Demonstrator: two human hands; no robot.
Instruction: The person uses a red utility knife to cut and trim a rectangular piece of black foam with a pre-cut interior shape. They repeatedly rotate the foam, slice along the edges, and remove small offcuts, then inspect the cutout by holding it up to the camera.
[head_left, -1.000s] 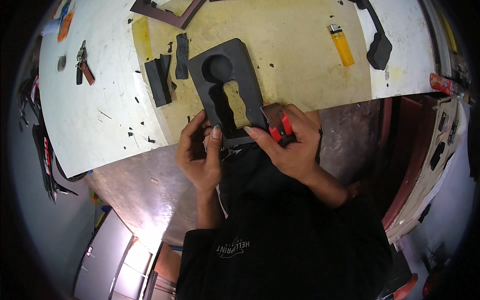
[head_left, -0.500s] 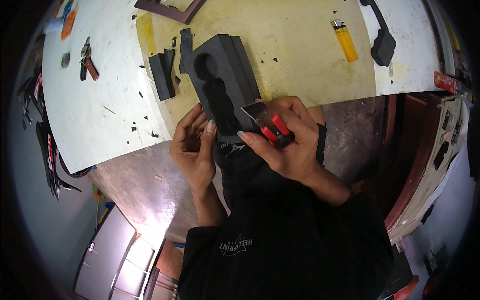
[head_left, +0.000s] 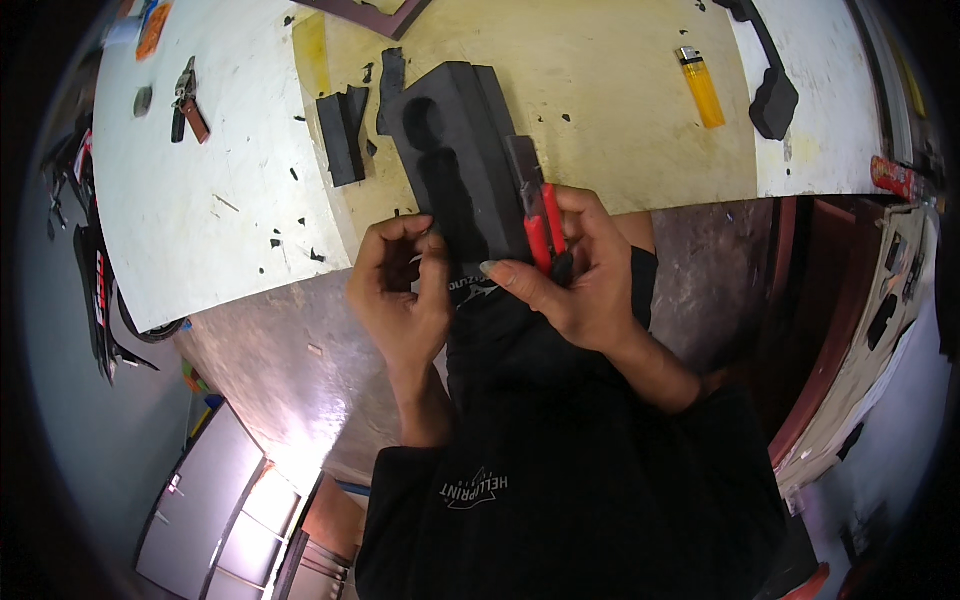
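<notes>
A black foam block (head_left: 488, 160) with a round and a long rounded hollow stands tilted at the table's near edge, its near end close to my body. My left hand (head_left: 405, 280) has its thumb and fingers pinched at the block's near left edge. In my right hand (head_left: 590, 280) is a red and black utility knife (head_left: 544, 220). Its broad dark blade lies along the block's right side, pointing away from me. The right thumb rests against the block's near end. Whether the blade touches the foam I cannot tell.
Black foam offcuts (head_left: 343, 138) lie left of the block, with small scraps around. A yellow lighter (head_left: 702, 88) and a black foam piece (head_left: 772, 105) are at the right. A folding tool (head_left: 188, 105) lies at the left, a dark frame (head_left: 400, 18) at the far edge.
The knife has turned from slanting over the block's near end to lying along its right side. My left thumb has drawn back to the block's edge. The view has shifted slightly.
</notes>
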